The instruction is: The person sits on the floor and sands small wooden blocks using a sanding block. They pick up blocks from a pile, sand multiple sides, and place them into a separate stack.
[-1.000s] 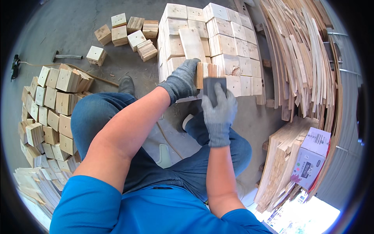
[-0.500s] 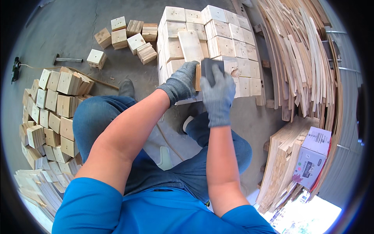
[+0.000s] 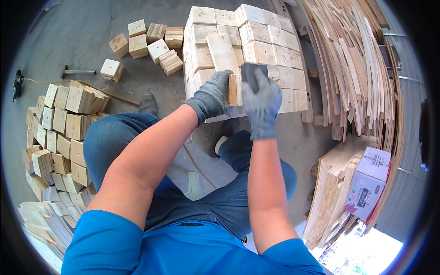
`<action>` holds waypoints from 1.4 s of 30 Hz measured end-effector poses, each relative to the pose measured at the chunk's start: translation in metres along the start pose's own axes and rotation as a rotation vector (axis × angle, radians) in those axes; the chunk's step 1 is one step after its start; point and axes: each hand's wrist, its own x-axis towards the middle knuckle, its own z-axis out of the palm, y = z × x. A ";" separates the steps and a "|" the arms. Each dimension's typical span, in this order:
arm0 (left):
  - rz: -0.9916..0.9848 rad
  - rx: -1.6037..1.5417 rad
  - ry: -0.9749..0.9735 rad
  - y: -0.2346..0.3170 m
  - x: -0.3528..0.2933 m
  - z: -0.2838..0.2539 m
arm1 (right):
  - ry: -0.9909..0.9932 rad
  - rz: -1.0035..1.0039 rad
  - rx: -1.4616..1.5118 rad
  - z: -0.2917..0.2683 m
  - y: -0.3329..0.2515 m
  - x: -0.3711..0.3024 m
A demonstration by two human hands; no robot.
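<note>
My left hand (image 3: pixel 211 97), in a grey knit glove, is closed on the far left side of a small wooden block (image 3: pixel 235 90) at the near edge of the stacked blocks. My right hand (image 3: pixel 262 103), gloved alike, grips a dark grey rectangular pad (image 3: pixel 253 75) with its fingers over the top. The pad is beside the block's upper right, slightly blurred. Whether it touches the block I cannot tell. Ahead stands a stack of pale wooden blocks (image 3: pixel 259 52), with a longer flat board (image 3: pixel 222 52) lying on top.
Several loose blocks (image 3: pixel 138 46) lie on the floor ahead left, near a hammer (image 3: pixel 79 72). More blocks are piled (image 3: pixel 62 120) at my left. Long wood strips (image 3: pixel 350 64) are heaped at the right, with a cardboard box (image 3: pixel 366 183) nearer me. A hose (image 3: pixel 112 95) crosses the floor.
My right hand and the dark pad have shifted slightly to the right, uncovering more of the block's top. My left hand stays on the block, nearly unmoved.
</note>
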 end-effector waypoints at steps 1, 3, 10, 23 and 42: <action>0.003 -0.001 -0.001 0.004 0.000 -0.001 | -0.023 0.030 -0.040 0.002 0.000 0.022; 0.018 -0.004 -0.002 0.007 0.000 -0.002 | -0.079 0.078 -0.090 0.000 -0.002 0.050; 0.002 0.053 -0.022 -0.002 0.002 -0.003 | -0.061 0.061 0.003 -0.019 -0.001 -0.011; -0.012 0.061 -0.016 0.001 0.002 -0.002 | -0.016 0.050 -0.005 -0.018 0.006 -0.037; -0.035 0.073 -0.054 0.011 0.000 -0.007 | -0.040 0.016 0.090 -0.037 0.008 -0.114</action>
